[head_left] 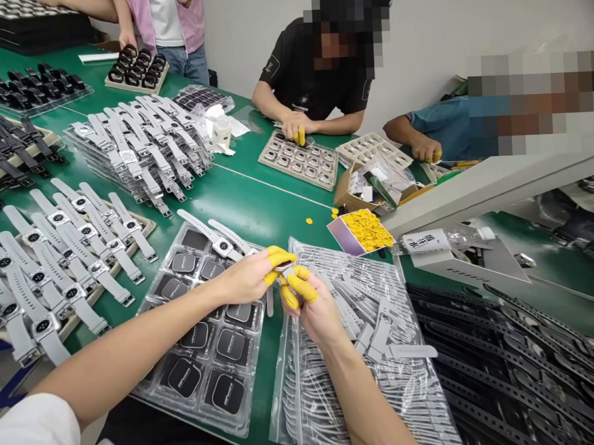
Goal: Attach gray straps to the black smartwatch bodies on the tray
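Yellow finger cots cover several fingertips of both my hands. My left hand [245,277] and my right hand [318,307] meet over the gap between a tray and a bag, pinching a small smartwatch [283,267] with a dark face and silvery edge. Fingers hide most of it; a grey strap end shows beneath. Below my left forearm lies the clear plastic tray [244,423], its pockets holding black square watch faces [232,347]. Two grey-strapped watches [223,247] rest on its far end. Under my right wrist is a clear bag of grey straps [354,397], with loose straps [380,330] on top.
Grey watches [43,325] fill a tray at left, beyond it a stack of watch trays [141,150]. A box of yellow finger cots [366,231], a cardboard box [347,193] and black straps [510,370] lie right. Co-workers sit opposite, one handling a beige tray [325,182].
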A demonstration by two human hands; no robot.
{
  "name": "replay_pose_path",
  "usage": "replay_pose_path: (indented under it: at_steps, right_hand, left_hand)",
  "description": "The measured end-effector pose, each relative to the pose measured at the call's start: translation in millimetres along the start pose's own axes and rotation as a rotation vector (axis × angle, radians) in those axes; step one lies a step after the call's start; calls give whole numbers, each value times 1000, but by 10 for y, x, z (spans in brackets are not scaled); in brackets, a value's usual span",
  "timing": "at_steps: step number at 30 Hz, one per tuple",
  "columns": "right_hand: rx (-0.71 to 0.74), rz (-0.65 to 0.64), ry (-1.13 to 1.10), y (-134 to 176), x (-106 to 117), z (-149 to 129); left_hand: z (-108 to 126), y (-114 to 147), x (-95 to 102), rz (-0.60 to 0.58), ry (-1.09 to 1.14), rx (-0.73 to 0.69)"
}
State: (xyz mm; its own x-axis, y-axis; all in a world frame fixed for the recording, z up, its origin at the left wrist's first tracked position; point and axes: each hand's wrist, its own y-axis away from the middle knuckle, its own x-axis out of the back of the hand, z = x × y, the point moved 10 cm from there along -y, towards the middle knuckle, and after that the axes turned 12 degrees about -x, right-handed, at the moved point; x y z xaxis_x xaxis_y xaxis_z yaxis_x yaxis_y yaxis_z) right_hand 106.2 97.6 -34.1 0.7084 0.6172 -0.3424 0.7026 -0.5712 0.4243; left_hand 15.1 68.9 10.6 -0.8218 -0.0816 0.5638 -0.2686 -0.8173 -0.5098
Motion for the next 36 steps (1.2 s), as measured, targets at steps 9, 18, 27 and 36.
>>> replay_pose_path:
  at_steps: [9,18,27,36]
  right_hand:
    - [-51,-11,-118,-20,4,9]
    - [-90,27,-85,-61,62,50]
    - [-39,-5,-40,-63,20,-3]
    - [348,91,577,127,27,-507]
  left_hand:
    - [-5,-3,-33,-48,-48,25]
    - [69,-42,-44,-106,-198,5]
    - [100,-63,38,-102,-64,25]
    - [39,-101,581,-196,-379,150]
